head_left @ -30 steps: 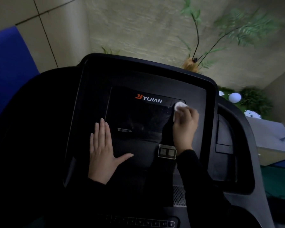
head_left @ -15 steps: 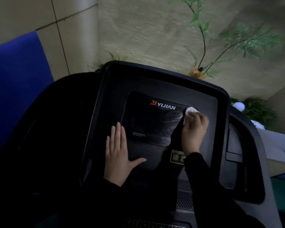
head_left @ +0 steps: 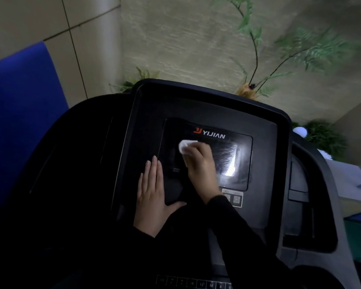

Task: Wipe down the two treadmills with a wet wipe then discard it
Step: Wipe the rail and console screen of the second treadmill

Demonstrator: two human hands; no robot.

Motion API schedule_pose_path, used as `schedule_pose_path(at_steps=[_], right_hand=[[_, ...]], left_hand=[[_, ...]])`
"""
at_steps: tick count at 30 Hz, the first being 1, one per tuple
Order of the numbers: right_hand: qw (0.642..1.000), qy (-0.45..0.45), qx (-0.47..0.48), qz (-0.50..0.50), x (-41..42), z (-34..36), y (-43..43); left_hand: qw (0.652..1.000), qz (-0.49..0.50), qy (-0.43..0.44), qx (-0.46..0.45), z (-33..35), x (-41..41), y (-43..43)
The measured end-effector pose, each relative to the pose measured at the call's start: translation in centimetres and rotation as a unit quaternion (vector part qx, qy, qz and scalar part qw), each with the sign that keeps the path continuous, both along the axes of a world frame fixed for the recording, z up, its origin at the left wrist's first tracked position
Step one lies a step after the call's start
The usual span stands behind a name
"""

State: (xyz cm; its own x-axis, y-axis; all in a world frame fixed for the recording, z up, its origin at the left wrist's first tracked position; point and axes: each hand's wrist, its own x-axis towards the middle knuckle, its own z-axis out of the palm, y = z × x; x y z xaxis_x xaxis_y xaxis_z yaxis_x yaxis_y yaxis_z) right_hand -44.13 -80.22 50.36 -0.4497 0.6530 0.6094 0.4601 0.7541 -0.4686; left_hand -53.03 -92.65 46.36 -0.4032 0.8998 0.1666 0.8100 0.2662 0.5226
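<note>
A black treadmill console (head_left: pixel 265 142) with an orange-and-white YIJIAN logo fills the middle of the view. Its dark screen (head_left: pixel 236 159) shows wet streaks on the right half. My right hand (head_left: pixel 200 165) presses a crumpled white wet wipe (head_left: pixel 184 146) against the screen's upper left, just under the logo. My left hand (head_left: pixel 152 197) lies flat, fingers together and thumb out, on the console's left side beside the screen. A second treadmill is not in view.
A row of buttons (head_left: pixel 192 283) runs along the console's lower edge. A blue panel (head_left: pixel 19 113) stands at the left. Green plants (head_left: pixel 296 51) rise behind the console against a beige wall. The grey handrail frame (head_left: pixel 321 205) curves at the right.
My right hand has swept the wipe from the screen's upper right corner across to its upper left, leaving wet streaks. My left hand stays flat. The camera has shifted left.
</note>
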Motion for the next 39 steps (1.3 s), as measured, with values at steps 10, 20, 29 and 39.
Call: schedule_pose_path(at_steps=[10,20,29,39], right_hand=[[0.98,0.053,-0.063,-0.181,3.5,-0.1,-0.2],[0.991,0.009,-0.053,-0.123,4.4,-1.2,-3.2],[0.966,0.045,-0.071,-0.243,7.0,0.9,-5.7],[0.978,0.055,-0.088,-0.181,4.4,1.2,-10.3]], left_hand=[[1.0,-0.011,0.029,-0.002,0.1,-0.6,-0.4],[0.998,-0.056,0.032,-0.004,0.3,-1.7,-1.0],[0.992,-0.119,0.034,0.014,1.1,-3.1,-2.1],[0.992,-0.11,0.054,0.023,1.4,-3.7,-6.5]])
